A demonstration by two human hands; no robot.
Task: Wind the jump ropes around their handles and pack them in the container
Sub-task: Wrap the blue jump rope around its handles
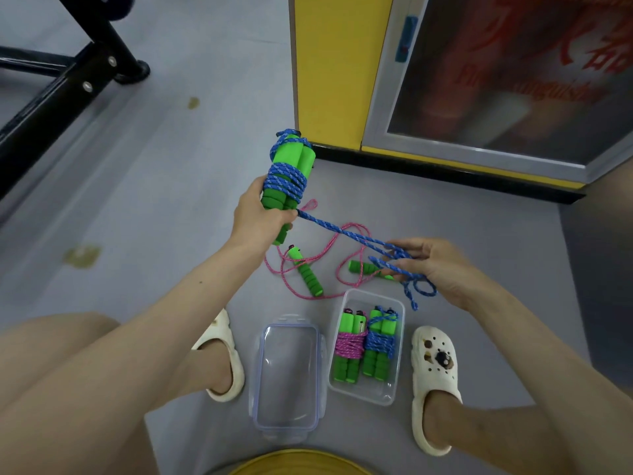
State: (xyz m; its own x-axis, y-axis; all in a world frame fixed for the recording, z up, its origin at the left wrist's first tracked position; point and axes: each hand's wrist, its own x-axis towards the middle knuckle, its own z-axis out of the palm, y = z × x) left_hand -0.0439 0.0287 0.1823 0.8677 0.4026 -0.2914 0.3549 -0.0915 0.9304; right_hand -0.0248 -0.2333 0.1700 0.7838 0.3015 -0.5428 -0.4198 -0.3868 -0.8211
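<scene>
My left hand (258,217) grips two green foam handles (291,166) held together, with blue rope wound several turns around their middle. The blue rope's loose end (342,231) runs down to my right hand (438,269), which pinches its looped tail. On the floor below lies a pink jump rope (301,269), unwound, with its two green handles apart. A clear plastic container (394,395) stands between my feet and holds two wound bundles, one pink (349,347), one blue (380,344).
The container's clear lid (287,371) lies on the floor left of it. White clogs are on both feet (435,378). A yellow cabinet (329,70) with a glass door stands behind, and a black metal frame (68,84) at the upper left.
</scene>
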